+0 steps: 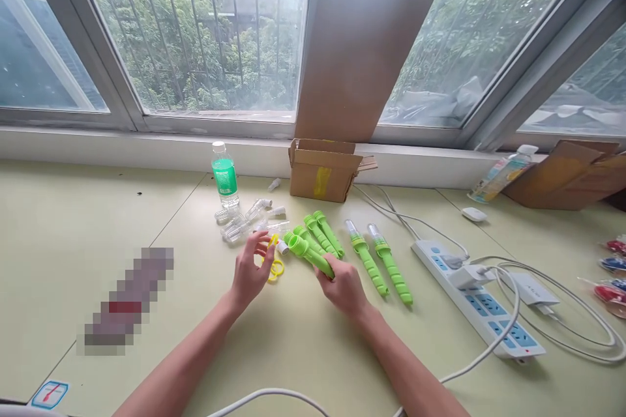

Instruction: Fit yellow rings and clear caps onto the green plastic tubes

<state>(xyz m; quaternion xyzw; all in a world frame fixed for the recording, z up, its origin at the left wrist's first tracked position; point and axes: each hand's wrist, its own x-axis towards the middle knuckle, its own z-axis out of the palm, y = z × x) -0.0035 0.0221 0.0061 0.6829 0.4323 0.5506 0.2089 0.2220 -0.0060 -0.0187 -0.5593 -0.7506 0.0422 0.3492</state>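
My right hand [345, 287] is closed round a green ribbed plastic tube [309, 254], its wide mouth pointing left and up. My left hand [250, 270] pinches a small yellow ring [272, 240] just beside that mouth. Another yellow ring [276, 268] lies on the table under my left fingers. Several more green tubes [320, 233] lie in a row behind my right hand. Two finished green tubes with clear caps [386, 259] rest further right. A heap of clear plastic caps [242, 221] sits behind my left hand.
A green-labelled water bottle [224, 176] stands at the back, an open cardboard box [321, 171] beside it. A white power strip [476, 296] with cables runs along the right. Cardboard [359, 52] leans on the window. A blurred patch [128, 300] lies left.
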